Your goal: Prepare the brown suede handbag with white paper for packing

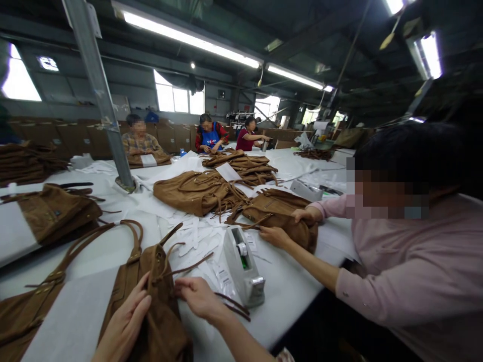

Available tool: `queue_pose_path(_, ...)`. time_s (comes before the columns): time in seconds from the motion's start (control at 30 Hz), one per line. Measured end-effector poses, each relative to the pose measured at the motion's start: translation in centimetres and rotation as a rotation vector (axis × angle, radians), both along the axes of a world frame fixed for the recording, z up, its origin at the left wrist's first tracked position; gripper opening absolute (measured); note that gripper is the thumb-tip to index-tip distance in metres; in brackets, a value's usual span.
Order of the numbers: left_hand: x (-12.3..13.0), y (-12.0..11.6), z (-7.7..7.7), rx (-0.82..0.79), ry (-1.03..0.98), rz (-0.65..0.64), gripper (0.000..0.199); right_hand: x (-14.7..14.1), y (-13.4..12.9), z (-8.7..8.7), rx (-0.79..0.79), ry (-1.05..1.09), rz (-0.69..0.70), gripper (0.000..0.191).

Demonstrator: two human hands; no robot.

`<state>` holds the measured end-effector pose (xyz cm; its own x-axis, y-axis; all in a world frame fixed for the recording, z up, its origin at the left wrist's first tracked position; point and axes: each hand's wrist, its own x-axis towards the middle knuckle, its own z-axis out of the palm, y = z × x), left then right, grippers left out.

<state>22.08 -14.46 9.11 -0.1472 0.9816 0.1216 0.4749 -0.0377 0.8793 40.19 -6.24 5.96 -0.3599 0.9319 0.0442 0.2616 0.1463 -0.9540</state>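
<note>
A brown handbag (158,306) with long straps lies before me, a white paper band (71,317) wrapped across it. My left hand (126,319) grips a fold near its top, thumb and fingers close together. At the bag's right side is my right hand (199,299), its fingers bent and pinched together by the bag's edge. What those fingertips hold, if anything, is hidden. Thin strap ends (234,305) stick out past my right wrist. Just beyond that hand stands a grey tape dispenser (244,269).
On my right a co-worker in a pink top (418,261) handles another brown bag (287,213). Brown bags (192,191) are piled mid-table among torn white paper (188,236). A metal post (100,90) rises at the left. Several people sit across the table.
</note>
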Motion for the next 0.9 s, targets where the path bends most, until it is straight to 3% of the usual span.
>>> queue_pose_path(0.13,0.5,-0.3,0.6,0.005,0.038,0.023,0.045,0.1,-2.6,0.4,0.110,-0.029,0.081,0.036)
queue_pose_path(0.3,-0.7,0.8,0.7,0.012,0.089,0.014,0.049,0.1,-3.4,1.3,0.180,-0.063,0.305,0.044)
queue_pose_path(0.4,-1.9,3.6,0.9,0.041,0.157,0.043,0.051,0.7,-4.2,1.9,0.060,-0.031,0.287,0.040)
queue_pose_path(0.47,-2.4,5.9,0.8,0.039,0.221,-0.029,0.055,1.4,-5.2,2.5,-0.131,0.116,0.221,0.043)
queue_pose_path(0.57,-2.3,8.6,-0.3,-0.054,0.346,-0.182,0.063,2.8,-7.4,3.4,-0.342,0.281,0.267,0.072)
queue_pose_path(0.73,-1.4,9.2,-3.6,-0.191,0.448,-0.198,0.065,5.4,-11.0,5.6,-0.066,0.076,0.445,0.086)
queue_pose_path(0.8,-1.2,9.0,-4.4,-0.205,0.468,-0.194,0.064,5.7,-11.9,5.9,-0.004,0.083,0.347,0.093)
queue_pose_path(0.9,-1.3,9.1,-4.8,-0.220,0.483,-0.193,0.066,5.5,-13.2,4.9,0.066,-0.063,-0.032,0.087)
